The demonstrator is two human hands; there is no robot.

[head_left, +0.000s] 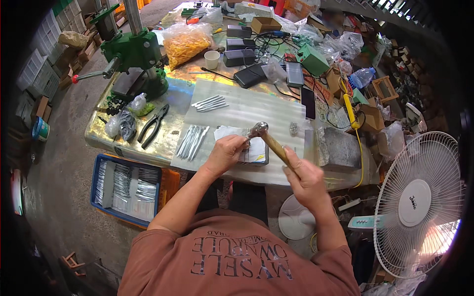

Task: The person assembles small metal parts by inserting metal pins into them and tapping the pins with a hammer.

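Note:
My right hand (307, 178) is wrapped round the wooden handle of a hammer (277, 149). The hammer's rounded metal head is just beside the fingertips of my left hand (228, 154). Those fingers are pinched together; what they hold is hidden by the hand and the hammer head. Beneath both lies a dark-edged block (256, 154) covered with white paper. Left of my left hand, a bunch of slim silver rods (192, 142) rests on the white foam sheet (197, 118). Farther off sits a smaller group of similar rods (211, 103).
Black-handled pliers (154, 126) and a green drill press (131, 54) stand at left. A blue crate (126, 190) of rods is below the table edge. At right are a stone block (339, 149) and a white fan (414, 202). Power adapters (239, 52) and cables clutter the back.

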